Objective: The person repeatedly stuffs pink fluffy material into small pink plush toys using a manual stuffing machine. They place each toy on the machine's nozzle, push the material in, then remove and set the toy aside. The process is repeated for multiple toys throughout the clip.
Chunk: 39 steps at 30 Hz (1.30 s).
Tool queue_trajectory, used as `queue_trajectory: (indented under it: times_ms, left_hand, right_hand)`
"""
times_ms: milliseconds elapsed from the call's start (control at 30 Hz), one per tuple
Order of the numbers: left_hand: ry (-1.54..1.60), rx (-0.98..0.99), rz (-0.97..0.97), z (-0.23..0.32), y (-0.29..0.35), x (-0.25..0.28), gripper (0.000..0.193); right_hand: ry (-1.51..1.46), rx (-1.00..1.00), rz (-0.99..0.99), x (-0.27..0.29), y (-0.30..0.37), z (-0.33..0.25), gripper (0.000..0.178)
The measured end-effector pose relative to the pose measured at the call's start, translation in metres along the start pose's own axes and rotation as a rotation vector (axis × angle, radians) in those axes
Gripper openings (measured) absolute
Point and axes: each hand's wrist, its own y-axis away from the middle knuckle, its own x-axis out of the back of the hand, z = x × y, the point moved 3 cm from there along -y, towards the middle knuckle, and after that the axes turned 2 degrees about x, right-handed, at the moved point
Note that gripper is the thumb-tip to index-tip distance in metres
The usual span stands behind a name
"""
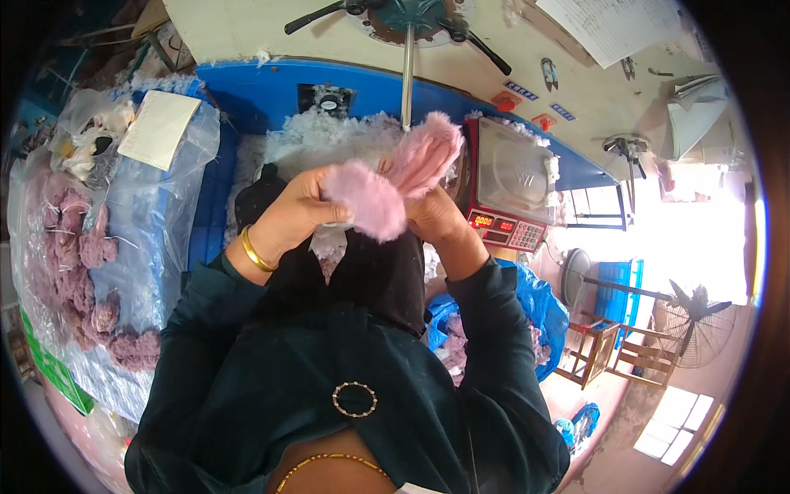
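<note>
A pink plush piece [370, 198] is held up in front of my lap between my two hands. My left hand [306, 202] pinches its rounded near end, thumb on top. On its far side, my right hand [436, 216] is closed round the long, ear-shaped folded part [426, 155], its fingers mostly hidden behind the plush. I cannot tell whether the two parts are joined. Just beyond the plush, the thin metal nozzle [407, 82] of a machine points toward me, its tip close to the folded part.
White stuffing [329, 136] is heaped in a blue tray beyond my lap. A red scale [514, 177] stands at the right, above a blue bag [539, 317] of pink plush pieces. More plush pieces [74, 255] and a notepad [159, 129] lie on plastic at the left.
</note>
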Motion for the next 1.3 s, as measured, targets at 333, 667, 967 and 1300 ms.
queue_trajectory:
  times_ms: [333, 667, 967, 1300]
  left_hand:
    - [-0.143, -0.17, 0.085, -0.008, -0.048, 0.004, 0.027]
    - [-0.12, -0.303, 0.196, -0.015, -0.12, 0.051, 0.022]
    - [-0.153, 0.019, 0.261, 0.01, -0.129, 0.038, 0.026]
    - [-0.306, 0.045, 0.181, 0.008, -0.118, 0.044, 0.046]
  right_hand:
    - [0.085, 0.151, 0.215, 0.028, -0.004, -0.033, 0.039]
    - [0.273, 0.065, 0.429, 0.056, -0.044, -0.027, 0.029]
    - [1.345, 0.422, 0.785, 0.053, -0.108, -0.048, 0.033]
    - [1.17, 0.679, 0.749, 0.067, -0.101, -0.032, 0.019]
